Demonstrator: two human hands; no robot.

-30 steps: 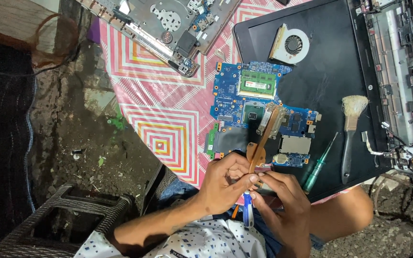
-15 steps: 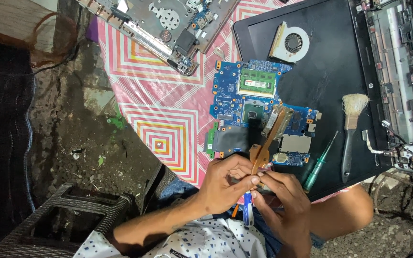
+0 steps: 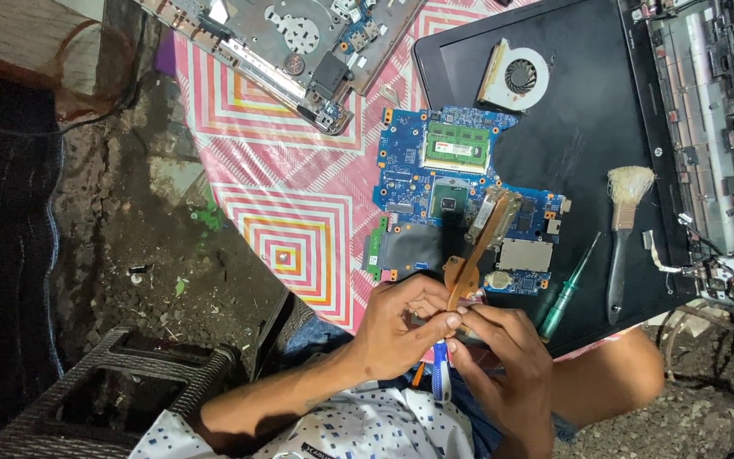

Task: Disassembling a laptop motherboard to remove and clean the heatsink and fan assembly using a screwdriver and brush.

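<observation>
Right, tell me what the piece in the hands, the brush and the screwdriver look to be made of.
Heat pipe assembly: likely copper, judging by its dull orange-brown metallic sheen.
Brush: pale frayed bristles, natural or synthetic unclear; black handle, probably plastic.
Screwdriver: translucent green handle, seemingly plastic; thin dark shaft, probably steel.

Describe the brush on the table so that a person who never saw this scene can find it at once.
Start from the black laptop lid lying flat on the patterned tablecloth. Near its right edge lies the brush, beside a green screwdriver. It alone has a dark handle and a pale, frayed tuft of bristles.
</observation>
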